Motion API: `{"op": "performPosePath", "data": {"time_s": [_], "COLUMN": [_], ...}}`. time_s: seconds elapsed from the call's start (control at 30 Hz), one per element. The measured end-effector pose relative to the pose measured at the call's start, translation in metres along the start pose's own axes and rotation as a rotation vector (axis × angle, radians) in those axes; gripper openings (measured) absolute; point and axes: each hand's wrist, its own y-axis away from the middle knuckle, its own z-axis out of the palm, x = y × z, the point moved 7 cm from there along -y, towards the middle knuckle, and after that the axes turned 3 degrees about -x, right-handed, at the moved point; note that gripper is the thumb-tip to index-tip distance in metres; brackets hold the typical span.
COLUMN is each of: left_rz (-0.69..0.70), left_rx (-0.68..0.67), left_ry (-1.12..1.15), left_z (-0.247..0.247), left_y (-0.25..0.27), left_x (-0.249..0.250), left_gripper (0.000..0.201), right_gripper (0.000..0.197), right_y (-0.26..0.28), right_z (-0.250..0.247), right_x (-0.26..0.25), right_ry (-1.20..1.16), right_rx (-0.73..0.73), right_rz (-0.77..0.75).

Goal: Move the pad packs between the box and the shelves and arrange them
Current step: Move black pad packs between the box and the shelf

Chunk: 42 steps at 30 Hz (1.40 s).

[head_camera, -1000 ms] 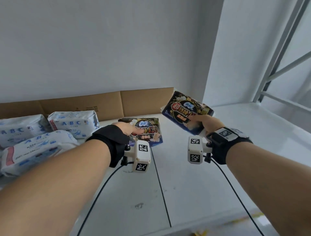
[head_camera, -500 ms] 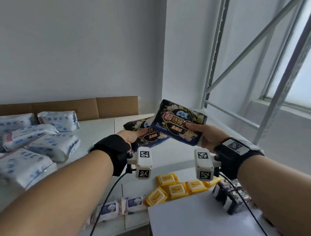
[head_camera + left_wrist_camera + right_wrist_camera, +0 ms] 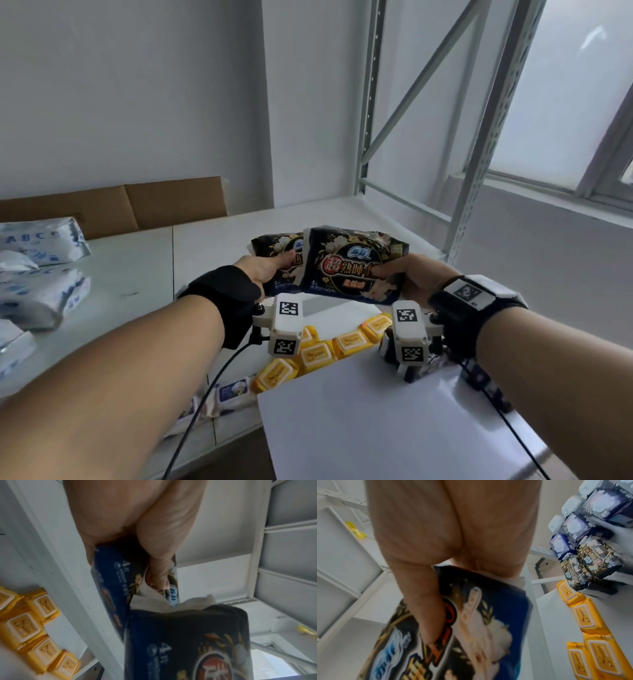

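My left hand (image 3: 263,270) grips one dark pack (image 3: 277,251) by its near end, thumb on top and fingers curled beneath. My right hand (image 3: 411,277) grips a second dark pack (image 3: 352,263) the same way, thumb pressed on its printed face. Both packs are in the air above the shelf (image 3: 219,240) edge, the right one overlapping the left one's front. White packs (image 3: 41,240) lie on the shelf to my left, before a cardboard flap (image 3: 171,202). Yellow wipes (image 3: 315,354) sit on the lower shelf below my wrists
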Motion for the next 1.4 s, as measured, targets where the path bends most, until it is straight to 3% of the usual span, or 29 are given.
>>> {"op": "performPosePath", "data": {"time_s": [0.1,0.17,0.33,0.5,0.77,0.9,1.0,1.1,1.23,1.4], "left_rz": [-0.038,-0.033,0.013,0.022,-0.044,-0.102,-0.142,-0.228,-0.249,-0.217], "left_rx": [-0.041,0.019,0.182,0.127,0.147,0.185,0.174,0.237,0.277,0.232], "left_ry": [-0.051,-0.176,-0.564,-0.537,-0.64,-0.703,-0.724,-0.709,-0.792,-0.777], "left_z": [0.016,0.024,0.043,0.097,0.191,0.215,0.224,0.219,0.215,0.225], "left_y": [-0.017,-0.032,-0.064,-0.086,-0.116,-0.125,-0.136,-0.147,-0.164,-0.185], "left_x": [-0.011,-0.018,-0.044,-0.085,-0.169,-0.211,-0.241,-0.273,-0.306,-0.336], "left_gripper": [0.048,0.049,0.072,0.066,0.057,0.057,0.065,0.078,0.064,0.059], "right_gripper": [0.027,0.029,0.035,0.031,0.049,0.037,0.039,0.049,0.073,0.046], "right_y": [-0.006,-0.008,-0.008,-0.002,0.001,-0.002,-0.005,-0.01,-0.022,-0.04], "right_z": [-0.018,-0.033,-0.079,-0.145,-0.261,-0.298,-0.316,-0.323,-0.333,-0.333], "right_x": [0.007,0.012,0.034,0.05,0.086,0.12,0.15,0.179,0.217,0.243], "right_ry": [-0.002,0.004,0.001,0.033,0.154,0.427,0.645,0.848,0.968,1.093], "right_rx": [0.025,0.05,0.102,0.114,0.121,0.058,0.05,0.041,0.064,0.061], "right_rz": [0.011,0.013,0.075,0.14,0.206,0.238,0.248,0.244,0.294,0.248]}}
